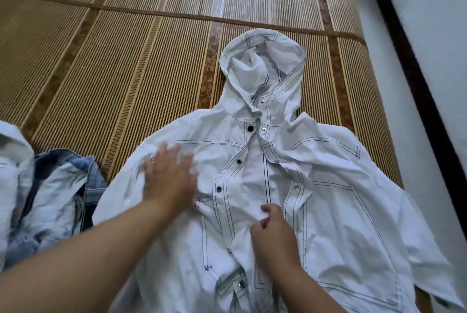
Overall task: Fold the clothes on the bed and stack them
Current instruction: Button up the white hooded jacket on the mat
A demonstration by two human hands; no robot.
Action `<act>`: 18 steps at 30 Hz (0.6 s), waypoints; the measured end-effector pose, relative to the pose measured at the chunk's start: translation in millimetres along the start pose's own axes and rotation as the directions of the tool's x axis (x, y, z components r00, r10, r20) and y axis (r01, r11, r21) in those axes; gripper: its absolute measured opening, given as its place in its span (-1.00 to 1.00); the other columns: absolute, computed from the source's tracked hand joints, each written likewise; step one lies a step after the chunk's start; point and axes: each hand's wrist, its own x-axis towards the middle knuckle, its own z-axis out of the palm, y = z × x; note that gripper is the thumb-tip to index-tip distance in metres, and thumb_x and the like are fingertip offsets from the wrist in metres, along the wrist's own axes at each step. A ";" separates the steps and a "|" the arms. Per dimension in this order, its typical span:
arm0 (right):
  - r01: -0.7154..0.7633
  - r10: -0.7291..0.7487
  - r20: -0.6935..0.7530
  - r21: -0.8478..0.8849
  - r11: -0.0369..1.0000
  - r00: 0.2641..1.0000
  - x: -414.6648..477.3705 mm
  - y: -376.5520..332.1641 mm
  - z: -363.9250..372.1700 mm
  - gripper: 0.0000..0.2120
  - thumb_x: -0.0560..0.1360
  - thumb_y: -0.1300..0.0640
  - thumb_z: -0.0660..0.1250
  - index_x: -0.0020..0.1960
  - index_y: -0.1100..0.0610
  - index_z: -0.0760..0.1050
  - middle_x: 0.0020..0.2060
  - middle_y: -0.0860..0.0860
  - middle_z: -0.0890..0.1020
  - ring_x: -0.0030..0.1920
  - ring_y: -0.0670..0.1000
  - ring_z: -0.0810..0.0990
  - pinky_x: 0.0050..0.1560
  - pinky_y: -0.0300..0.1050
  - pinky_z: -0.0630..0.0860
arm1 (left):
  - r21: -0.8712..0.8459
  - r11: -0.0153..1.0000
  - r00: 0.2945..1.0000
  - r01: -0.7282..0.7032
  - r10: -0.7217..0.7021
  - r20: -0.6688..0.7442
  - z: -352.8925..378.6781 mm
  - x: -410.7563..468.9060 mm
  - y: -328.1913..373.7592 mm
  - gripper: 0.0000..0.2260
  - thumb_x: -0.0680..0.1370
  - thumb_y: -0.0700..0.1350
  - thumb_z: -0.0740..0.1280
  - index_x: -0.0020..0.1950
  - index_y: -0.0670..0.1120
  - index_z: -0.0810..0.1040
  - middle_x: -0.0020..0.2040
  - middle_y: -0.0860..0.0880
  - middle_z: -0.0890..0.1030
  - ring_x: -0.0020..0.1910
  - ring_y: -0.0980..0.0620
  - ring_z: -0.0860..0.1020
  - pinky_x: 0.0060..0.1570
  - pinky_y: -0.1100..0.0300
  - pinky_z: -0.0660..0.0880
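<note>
A white hooded jacket (336, 193) with dark stitching and snap buttons lies spread face up on the bamboo mat of the bed (101, 59), hood pointing away from me. My left hand (169, 178) lies flat with spread fingers on the jacket's left chest panel. My right hand (273, 229) pinches the fabric of the front placket near the middle, fingers curled. The jacket front is partly open, with the right panel folded back along the snaps.
A heap of blue denim and pale clothes (50, 199) lies at the left edge, touching the jacket's sleeve. The bed's dark wooden edge (414, 72) and a white wall run along the right. Bare mat stretches beyond the hood.
</note>
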 end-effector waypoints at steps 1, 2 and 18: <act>0.029 -0.029 -0.026 0.012 1.000 0.999 1.1 -4.0 -0.2 -0.65 0.46 0.18 0.24 0.21 -0.08 0.37 -0.10 -0.13 0.53 -0.12 -0.08 0.52 -0.20 -0.17 0.37 | -0.022 1.000 0.999 -0.011 0.012 0.046 6.7 -10.1 13.9 -0.58 0.57 0.17 0.13 0.39 0.08 0.38 0.52 -0.03 0.20 0.54 -0.07 -0.04 0.45 -0.18 -0.06; 0.062 -0.060 -0.056 0.038 0.997 0.997 2.6 -9.4 -0.5 -0.63 0.45 0.20 0.25 0.22 -0.07 0.39 -0.04 -0.13 0.53 -0.06 -0.06 0.52 -0.12 -0.16 0.38 | -0.048 0.999 0.994 0.010 -0.004 0.113 13.1 -20.5 25.9 -0.53 0.53 0.26 0.10 0.35 0.08 0.43 0.49 -0.01 0.26 0.53 -0.08 -0.02 0.43 -0.20 -0.04; 0.137 -0.137 0.022 -0.040 0.990 0.990 63.1 -44.9 -29.7 -0.64 0.52 0.15 0.29 -0.42 0.12 0.30 -0.53 -0.05 0.37 -0.40 0.04 0.37 -0.43 -0.19 0.23 | -0.415 0.888 0.900 -0.201 0.334 0.279 48.6 -124.1 88.6 -0.78 0.52 0.04 0.13 0.14 0.13 0.19 -0.05 -0.08 0.61 -0.05 -0.19 0.54 -0.24 0.08 0.29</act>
